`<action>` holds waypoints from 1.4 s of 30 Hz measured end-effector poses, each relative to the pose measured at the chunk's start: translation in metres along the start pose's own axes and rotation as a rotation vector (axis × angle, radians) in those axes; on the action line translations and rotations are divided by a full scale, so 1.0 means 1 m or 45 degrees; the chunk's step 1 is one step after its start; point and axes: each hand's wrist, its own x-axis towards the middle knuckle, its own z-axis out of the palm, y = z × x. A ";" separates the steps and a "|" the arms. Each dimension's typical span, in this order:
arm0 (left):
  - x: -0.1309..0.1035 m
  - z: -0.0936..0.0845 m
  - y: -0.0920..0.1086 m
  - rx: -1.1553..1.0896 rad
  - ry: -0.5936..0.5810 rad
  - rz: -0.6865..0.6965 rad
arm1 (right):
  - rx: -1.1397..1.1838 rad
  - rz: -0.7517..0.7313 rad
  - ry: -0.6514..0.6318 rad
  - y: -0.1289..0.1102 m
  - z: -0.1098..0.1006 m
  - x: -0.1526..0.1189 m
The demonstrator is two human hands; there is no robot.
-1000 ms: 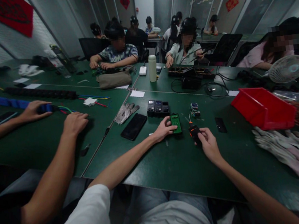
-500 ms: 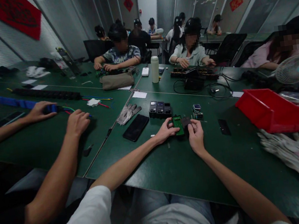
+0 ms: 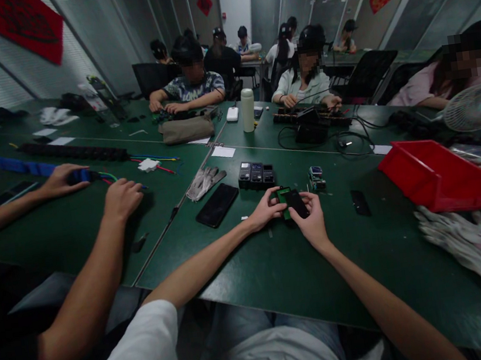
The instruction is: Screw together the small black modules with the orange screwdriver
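Note:
My left hand (image 3: 270, 208) grips a green circuit board (image 3: 283, 196) by its left side, fingers closed on the edge. A flat black cover (image 3: 297, 203) is pinched in my right hand (image 3: 312, 221), tilted and overlapping the right part of the board. Whether cover and board touch, I cannot tell. Just beyond my hands sits a black case with three modules (image 3: 256, 175). A small stack of electronic parts (image 3: 317, 177) stands to the right of it. Farther right, another flat black piece (image 3: 360, 203) lies on the green table (image 3: 252, 267).
A black phone (image 3: 217, 205) and a grey glove (image 3: 206, 183) lie left of my hands. To the right are a red bin (image 3: 435, 175), more gloves (image 3: 467, 250) and a fan (image 3: 477, 107). A co-worker's hands (image 3: 123, 202) handle a blue wired strip at left.
My right hand has turned the black cover and brought it leftward over the circuit board, now hiding much of it. My left hand keeps its hold on the board.

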 end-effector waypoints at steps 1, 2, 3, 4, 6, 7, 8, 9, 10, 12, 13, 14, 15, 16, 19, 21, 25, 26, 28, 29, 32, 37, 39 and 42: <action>0.000 0.000 0.001 -0.013 -0.005 -0.007 | -0.043 -0.025 0.018 0.001 0.000 0.000; 0.000 0.001 0.001 -0.028 -0.010 -0.010 | -0.097 -0.057 0.039 0.002 -0.001 0.001; -0.001 0.001 0.002 -0.041 -0.014 -0.008 | -0.154 -0.094 0.058 0.002 -0.002 0.001; -0.001 0.001 0.002 -0.051 -0.018 -0.005 | -0.204 -0.131 0.073 0.003 -0.003 0.002; -0.001 0.001 0.002 -0.055 -0.022 0.000 | -0.267 -0.204 0.087 0.003 -0.005 0.004; -0.001 0.001 0.002 -0.052 -0.023 0.000 | -0.281 -0.234 0.081 0.002 -0.006 0.004; -0.001 0.001 0.002 -0.047 -0.023 0.000 | -0.291 -0.260 0.071 0.002 -0.007 0.005; -0.001 0.001 0.003 -0.044 -0.024 0.001 | -0.298 -0.280 0.060 0.001 -0.008 0.005; -0.001 0.001 0.003 -0.040 -0.026 0.002 | -0.303 -0.292 0.051 0.001 -0.008 0.005; -0.002 0.002 0.004 -0.026 -0.032 0.008 | -0.305 -0.297 0.049 -0.001 -0.009 0.004; -0.002 0.003 0.005 -0.010 -0.033 0.011 | -0.304 -0.294 0.059 -0.001 -0.009 0.004; -0.003 0.003 0.006 0.014 -0.032 0.013 | -0.303 -0.289 0.074 -0.002 -0.009 0.004; -0.004 0.004 0.006 0.045 -0.033 0.014 | -0.305 -0.286 0.088 -0.002 -0.009 0.003; -0.004 0.005 0.007 0.078 -0.036 0.018 | -0.310 -0.283 0.100 -0.002 -0.009 0.003; -0.007 0.007 0.009 0.155 -0.059 0.046 | -0.326 -0.280 0.125 -0.002 -0.010 0.003; -0.008 0.008 0.009 0.193 -0.069 0.075 | -0.317 -0.285 0.135 -0.001 -0.010 0.003; -0.007 0.007 0.009 0.249 -0.075 0.136 | -0.291 -0.299 0.147 -0.002 -0.009 0.002; -0.007 0.007 0.009 0.255 -0.077 0.151 | -0.288 -0.299 0.150 -0.003 -0.008 0.002; -0.006 0.007 0.009 0.254 -0.082 0.173 | -0.282 -0.296 0.151 -0.003 -0.008 0.002; -0.006 0.007 0.009 0.250 -0.085 0.179 | -0.280 -0.295 0.151 -0.003 -0.007 0.002; -0.006 0.008 0.008 0.243 -0.090 0.180 | -0.277 -0.300 0.148 -0.003 -0.008 0.001; -0.008 0.009 0.010 0.297 -0.066 0.147 | -0.277 -0.291 0.137 -0.003 -0.008 0.001; -0.009 0.010 0.012 0.330 -0.055 0.132 | -0.278 -0.285 0.129 -0.003 -0.007 0.000; -0.010 0.011 0.014 0.352 -0.036 0.118 | -0.285 -0.278 0.120 -0.003 -0.007 0.000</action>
